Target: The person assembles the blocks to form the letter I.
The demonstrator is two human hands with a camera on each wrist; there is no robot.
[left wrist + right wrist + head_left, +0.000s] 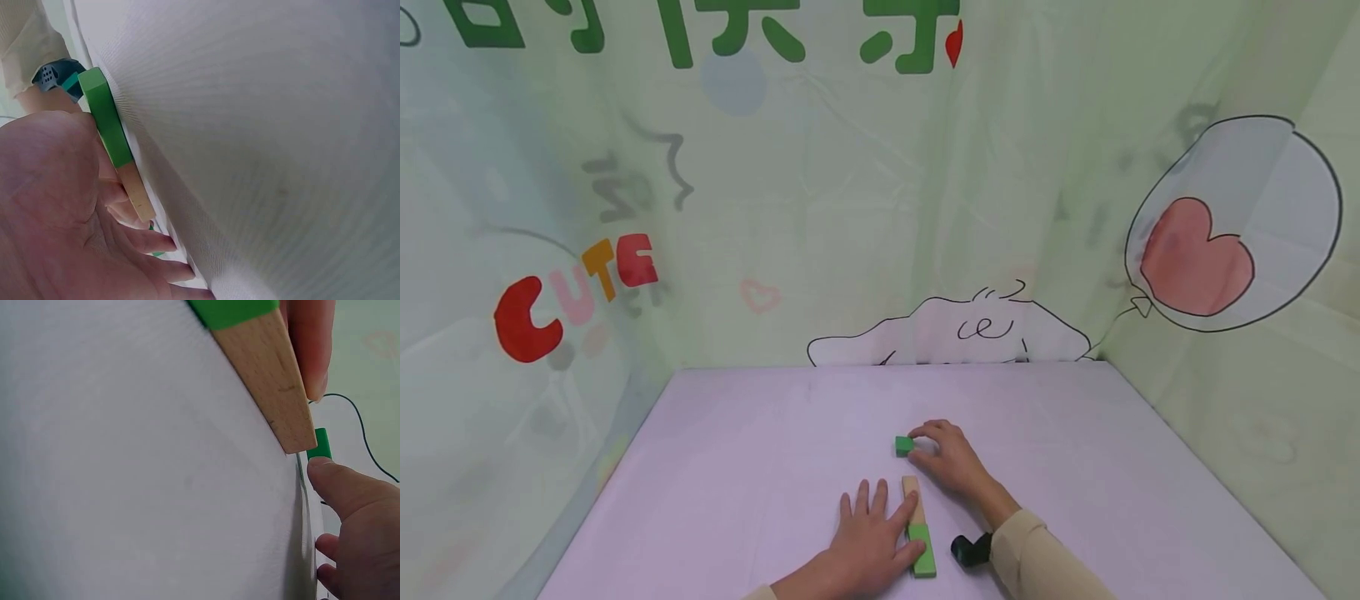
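A light green block (922, 552) and a plain wooden block (913, 498) lie end to end in one line on the table. Beside them is my left hand (868, 533), its fingers spread straight; the thumb touches the green block and the index finger the wooden one. Farther back sits a small dark green block (903, 447). My right hand (953, 458) pinches its right side between thumb and index finger. In the right wrist view, the thumb (340, 484) meets this small block (320, 445), beyond the wooden block's end (275, 387).
A pale lilac cloth covers the table (760, 450). Hanging sheets with printed drawings (850, 192) enclose its back and sides. A black wrist camera (972, 550) sits at the right sleeve, close to the right of the light green block.
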